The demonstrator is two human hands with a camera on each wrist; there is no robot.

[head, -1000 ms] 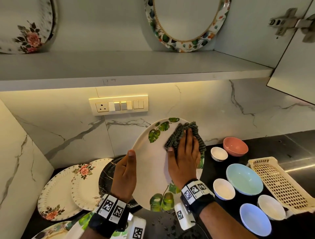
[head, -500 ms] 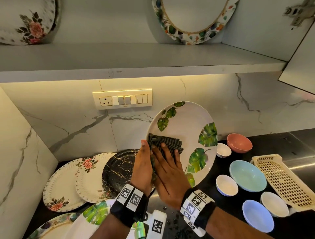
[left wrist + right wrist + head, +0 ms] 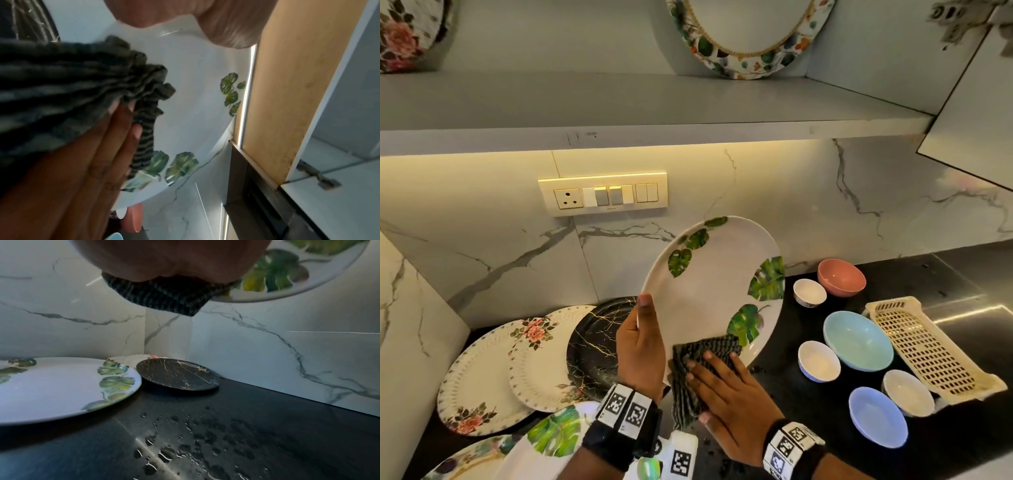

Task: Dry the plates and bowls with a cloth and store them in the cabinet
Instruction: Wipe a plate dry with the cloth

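We're mid drying step: leaf-print plate [image 3: 709, 291] is held up off the black counter [image 3: 808, 428], centre of the head view, w/ its face turned toward us and tilted back. It's oval-ish in this view; long axis runs diagonally from lower centre to upper right, top edge leaning toward the marble backsplash [image 3: 825, 205]

Left hand [image 3: 640, 353] grips the plate's left rim, thumb on the front edge, fingers behind it as far as we can tell. Right hand [image 3: 726, 394] lies flat, fingers straight, pressing the striped dark cloth [image 3: 702, 363] against the plate's lower edge – a flat-hand press, not a closed grip. Left wrist view shows the cloth bunched under those fingers on the plate face, near the lower leaf prints

Our read: front face nearly wiped, cloth now at the bottom rim. Next move prob calls for finishing the rim, maybe flipping to do the back, then lifting the plate to the cabinet shelf [image 3: 654, 102] above, where a leaf-rimmed plate [image 3: 750, 41] and a rose plate [image 3: 400, 37] already stand upright on edge. Left-hand hold needs to stay firm; plate may be slippery – water drops [image 3: 195, 443] lie on the counter below

Plenty left: two rose plates [image 3: 493, 370], black marbled plate [image 3: 595, 346], another leaf plate [image 3: 551, 435] lower left; pink bowl [image 3: 842, 277], pale-blue bowl [image 3: 859, 339], small white bowls [image 3: 819, 366] at right, beside a cream plastic basket [image 3: 928, 349]
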